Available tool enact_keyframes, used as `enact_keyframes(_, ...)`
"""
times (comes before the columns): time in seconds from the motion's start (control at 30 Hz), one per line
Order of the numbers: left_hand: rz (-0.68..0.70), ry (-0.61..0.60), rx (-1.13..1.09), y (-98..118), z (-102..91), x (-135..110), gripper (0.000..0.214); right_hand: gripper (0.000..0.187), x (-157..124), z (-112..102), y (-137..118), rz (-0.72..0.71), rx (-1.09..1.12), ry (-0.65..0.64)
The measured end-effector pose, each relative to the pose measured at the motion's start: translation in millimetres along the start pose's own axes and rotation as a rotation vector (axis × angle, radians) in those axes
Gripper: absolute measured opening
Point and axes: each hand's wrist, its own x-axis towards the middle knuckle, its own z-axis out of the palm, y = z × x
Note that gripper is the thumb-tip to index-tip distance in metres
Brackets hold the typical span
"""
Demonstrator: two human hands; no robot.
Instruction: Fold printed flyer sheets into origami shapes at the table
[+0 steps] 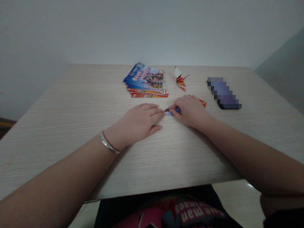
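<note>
Between my hands lies a small piece of folded paper (169, 113), printed blue and white, with an orange corner showing past my right knuckles. My right hand (191, 109) is closed over it, thumb and fingers pressing it to the table, and covers most of its shape. My left hand (140, 122) rests flat with its fingers stretched out. Its index fingertip touches the paper's left point, and the thumb sits apart on the wood. A silver bangle (108, 144) circles my left wrist.
Behind my hands is a fanned stack of glossy printed leaflets (148, 80). To its right stands an orange and white folded paper crane (180, 81). A dark, pixelated phone-like object (223, 93) lies farther right. The pale wooden table (71, 104) meets a wall at the back.
</note>
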Motion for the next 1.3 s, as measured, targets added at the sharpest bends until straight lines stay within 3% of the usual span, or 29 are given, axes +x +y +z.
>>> enact_keyframes(0.3,-0.025,0.006,0.021,3.6,2.4,0.7,0.042,0.027,1.5,-0.8,-2.2,0.015,0.007,-0.013)
enact_keyframes(0.53,-0.031,0.002,-0.076,-4.3,-7.8,-3.6,0.042,0.026,-0.4,1.9,1.4,0.017,0.02,-0.011)
enact_keyframes(0.7,-0.157,0.088,-0.145,-10.4,-3.8,-3.8,0.037,0.023,-1.8,4.1,3.2,0.004,0.04,0.004)
enact_keyframes(0.9,0.022,0.089,-0.094,-9.1,10.9,-2.3,0.041,0.024,-1.3,5.0,2.4,-0.011,0.028,0.018)
enact_keyframes(1.13,0.007,0.096,-0.062,-13.3,6.0,-4.3,0.036,0.023,-2.5,4.5,1.9,-0.014,0.024,0.014)
enact_keyframes(1.3,0.048,0.164,-0.051,-9.7,7.3,-0.9,0.036,0.023,-1.9,3.6,1.4,-0.014,0.032,0.022)
